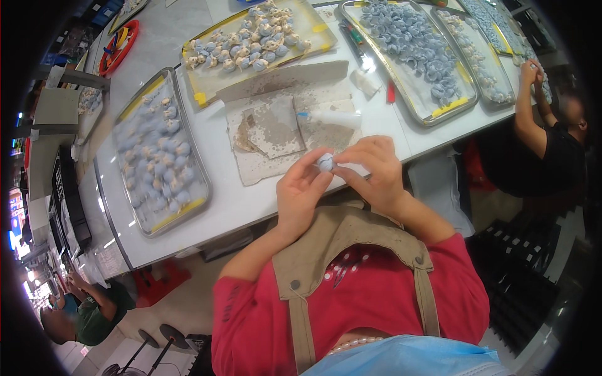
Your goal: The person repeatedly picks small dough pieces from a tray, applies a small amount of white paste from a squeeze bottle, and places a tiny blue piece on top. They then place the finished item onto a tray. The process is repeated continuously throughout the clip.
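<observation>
Pinching a small blue-grey piece [325, 163] btwn fingertips, L hand [302, 191] & R hand [378, 170] are mid-frame nr front edge of table [221, 210], w/ narrow gap btwn cardboard [326, 137] & tray [188, 209] at ctr-left.

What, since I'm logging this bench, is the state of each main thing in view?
Left hand, pinching the small ball
Right hand, also pinching it
Small ball, held between both hands
Left tray, loaded
Back tray, loaded
Large tray at right, loaded
Cardboard, stained, one edge folded up
Tube, lying on its side
Apron, worn
</observation>
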